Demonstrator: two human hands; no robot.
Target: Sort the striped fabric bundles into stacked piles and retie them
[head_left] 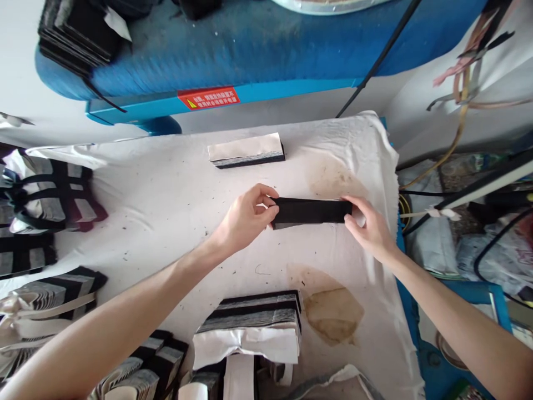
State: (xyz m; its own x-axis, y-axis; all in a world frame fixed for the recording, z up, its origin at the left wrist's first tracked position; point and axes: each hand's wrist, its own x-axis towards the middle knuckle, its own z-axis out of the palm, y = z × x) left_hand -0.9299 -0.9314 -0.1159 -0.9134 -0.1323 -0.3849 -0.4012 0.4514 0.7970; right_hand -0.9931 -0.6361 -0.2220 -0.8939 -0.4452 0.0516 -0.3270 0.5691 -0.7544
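Note:
A long black fabric strip (313, 211) lies level between my hands, over the cloth-covered table. My left hand (252, 216) pinches its left end between thumb and fingers. At the other end, my right hand (368, 226) grips the strip with the thumb below and the fingers above. A paler layer shows along its lower left edge; whether it is one piece or several layers I cannot tell. Farther back lies a small stack of strips with a cream top (245, 148). Nearer me stands a thicker stack of black and grey strips (254, 316), with white paper at its front.
Tied bundles of strips (54, 191) line the table's left side, and more bundles (141, 366) sit at the front. Brown stains mark the white cloth (166, 200). Behind is a blue padded board (250, 55); cables (462, 128) and bags crowd the right.

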